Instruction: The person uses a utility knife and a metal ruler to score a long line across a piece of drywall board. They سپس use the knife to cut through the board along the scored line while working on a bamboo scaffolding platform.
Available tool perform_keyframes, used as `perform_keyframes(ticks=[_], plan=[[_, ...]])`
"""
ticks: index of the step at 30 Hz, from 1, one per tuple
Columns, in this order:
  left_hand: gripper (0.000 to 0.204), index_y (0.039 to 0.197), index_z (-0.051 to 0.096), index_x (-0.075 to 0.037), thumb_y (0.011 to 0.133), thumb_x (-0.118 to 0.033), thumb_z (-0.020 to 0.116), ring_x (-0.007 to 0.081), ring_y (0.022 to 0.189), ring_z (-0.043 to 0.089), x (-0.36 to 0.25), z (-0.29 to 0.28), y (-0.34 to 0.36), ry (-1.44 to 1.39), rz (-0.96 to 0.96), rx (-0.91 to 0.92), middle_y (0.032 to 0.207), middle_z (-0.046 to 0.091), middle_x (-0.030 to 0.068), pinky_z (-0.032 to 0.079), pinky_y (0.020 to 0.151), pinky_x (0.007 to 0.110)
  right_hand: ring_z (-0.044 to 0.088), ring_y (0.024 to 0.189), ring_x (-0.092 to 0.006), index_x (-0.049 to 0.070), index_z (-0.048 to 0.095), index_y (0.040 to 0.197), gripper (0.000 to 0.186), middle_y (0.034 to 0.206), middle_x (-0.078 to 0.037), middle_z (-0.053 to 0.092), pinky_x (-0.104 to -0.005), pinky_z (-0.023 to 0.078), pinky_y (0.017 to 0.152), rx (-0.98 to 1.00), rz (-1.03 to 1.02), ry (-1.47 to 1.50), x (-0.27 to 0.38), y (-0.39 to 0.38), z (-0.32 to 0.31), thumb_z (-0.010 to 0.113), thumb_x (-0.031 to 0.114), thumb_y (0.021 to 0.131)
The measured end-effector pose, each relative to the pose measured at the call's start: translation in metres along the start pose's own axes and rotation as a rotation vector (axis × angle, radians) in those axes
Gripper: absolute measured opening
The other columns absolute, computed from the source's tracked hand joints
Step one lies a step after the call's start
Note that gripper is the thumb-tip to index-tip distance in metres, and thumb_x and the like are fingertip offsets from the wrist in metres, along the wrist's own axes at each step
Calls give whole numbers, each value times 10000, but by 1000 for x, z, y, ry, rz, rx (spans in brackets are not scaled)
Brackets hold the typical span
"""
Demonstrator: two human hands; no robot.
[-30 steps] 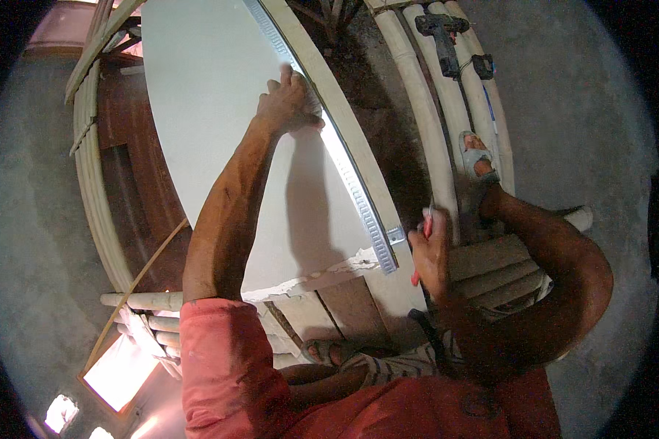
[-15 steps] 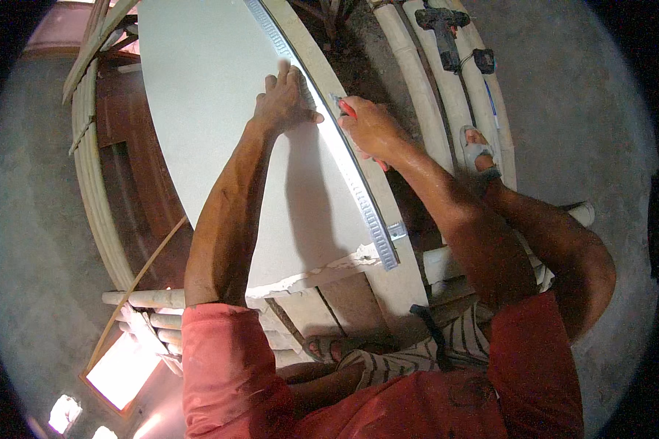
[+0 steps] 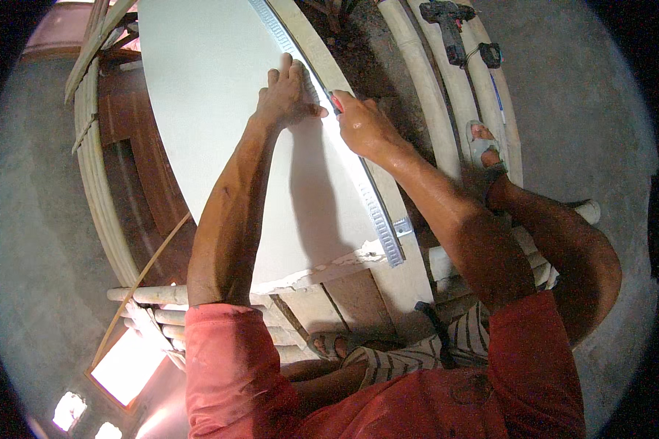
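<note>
Left fingers [image 3: 286, 66] splayed over one board [image 3: 212, 110], one metal strip [image 3: 374, 212]; right fingers [image 3: 348, 117] tight round one red tool [image 3: 336, 103]

Planks [image 3: 355, 296] w/ wht board [image 3: 212, 132] — bamboo poles [image 3: 419, 95] w/ drill [image 3: 453, 40]

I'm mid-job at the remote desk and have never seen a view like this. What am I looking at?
There's no machine: these are a person's bare hands, seen from a fisheye camera worn on the head and looking down, so straight edges bend. The left hand is spread on a large white board, beside a perforated metal strip lying along it. The right hand grips a red tool at the strip; its working end is hard to make out. Farther right, a drill lies on pale poles.
</note>
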State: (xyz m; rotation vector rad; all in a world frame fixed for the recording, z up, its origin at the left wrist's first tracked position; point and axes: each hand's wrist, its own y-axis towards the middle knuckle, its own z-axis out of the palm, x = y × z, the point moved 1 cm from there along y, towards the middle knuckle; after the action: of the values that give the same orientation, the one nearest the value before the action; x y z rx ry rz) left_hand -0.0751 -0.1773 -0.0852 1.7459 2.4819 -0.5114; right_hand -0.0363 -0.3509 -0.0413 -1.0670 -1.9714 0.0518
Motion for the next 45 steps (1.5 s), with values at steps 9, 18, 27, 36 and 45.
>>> perform_keyframes(ticks=[9, 18, 27, 36, 45], plan=[[1160, 1418, 348, -65, 485, -453, 916, 411, 1329, 353, 4, 1, 5, -11, 3, 31, 1535, 244, 165, 442, 998, 579, 651, 1001, -387, 5, 508, 1305, 374, 1075, -271, 646, -462, 527, 879, 0, -72, -141, 10, -1, 4, 504, 54, 934], [1113, 1393, 406, -76, 473, -420, 929, 438, 1346, 332, 1, 3, 4, -57, -44, 12, 1553, 236, 148, 418, 981, 633, 668, 967, -370, 2, 500, 1309, 364, 1082, -252, 653, -445, 545, 844, 74, -126, -189, 8, 2, -2, 498, 71, 952], [1115, 1355, 373, -69, 454, -423, 927, 491, 1310, 357, -1, 0, 5, -57, -44, 21, 1545, 215, 175, 457, 954, 636, 657, 978, -382, -12, 484, 1314, 374, 1101, -261, 636, -457, 539, 846, 121, -117, -238, 2, -11, 0, 492, 66, 948], [1108, 1339, 366, -38, 459, -401, 932, 498, 1290, 372, -4, 1, 5, -43, -54, 23, 1539, 216, 186, 476, 930, 637, 656, 903, -407, -26, 502, 1285, 430, 1043, -266, 642, -467, 534, 806, 17, -340, -209, -25, -37, 9, 572, 11, 862], [1054, 1385, 404, -47, 526, -362, 927, 454, 1326, 339, -15, -13, -2, -71, -117, -19, 1533, 255, 132, 436, 933, 666, 661, 893, -407, -36, 485, 1291, 402, 1036, -279, 642, -446, 541, 789, 110, -142, -159, -32, -75, 15, 518, 15, 894]])
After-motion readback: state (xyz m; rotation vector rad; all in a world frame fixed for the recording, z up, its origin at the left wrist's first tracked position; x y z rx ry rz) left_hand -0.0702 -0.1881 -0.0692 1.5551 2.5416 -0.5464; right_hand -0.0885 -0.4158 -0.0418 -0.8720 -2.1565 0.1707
